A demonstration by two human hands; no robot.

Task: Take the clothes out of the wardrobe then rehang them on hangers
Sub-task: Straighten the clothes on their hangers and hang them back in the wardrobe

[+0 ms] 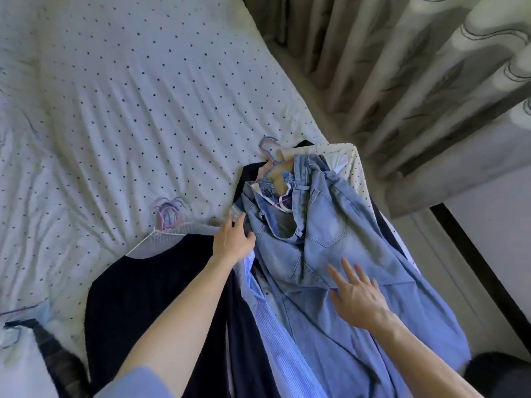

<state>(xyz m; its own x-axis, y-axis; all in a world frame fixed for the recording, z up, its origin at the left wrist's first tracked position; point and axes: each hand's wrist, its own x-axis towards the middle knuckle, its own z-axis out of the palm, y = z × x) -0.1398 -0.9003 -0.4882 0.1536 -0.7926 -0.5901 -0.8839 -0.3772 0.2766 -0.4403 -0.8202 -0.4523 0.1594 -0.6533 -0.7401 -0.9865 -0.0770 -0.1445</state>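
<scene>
**A:** Where are the clothes now?

**B:** Out of the wardrobe, heaped at the near corner of the bed. The jeans lie on top, over a striped shirt. A dark top lies just beside them on the left.

**A:** And the hands?

**B:** The right hand lies flat on a jeans leg, fingers straight and spread, grasping nothing. The left hand is at the pile's left edge, touching the jeans near the waistband. I cannot tell whether its fingers pinch any cloth there.

**A:** So what's the step?

**B:** I'd say it's separating the jeans from the heap. The hangers by the waistband look bunched together among several garments. So hold the lower layers down with one hand and lift the jeans by the waistband, not the leg.

**A:** What could go wrong?

**B:** The shirt could drag along, or a hook could snag a belt loop. The heap also seems to hang over the bed's edge, so a hard tug might slide it off. Free one hanger first, then draw the jeans out slowly.
</scene>
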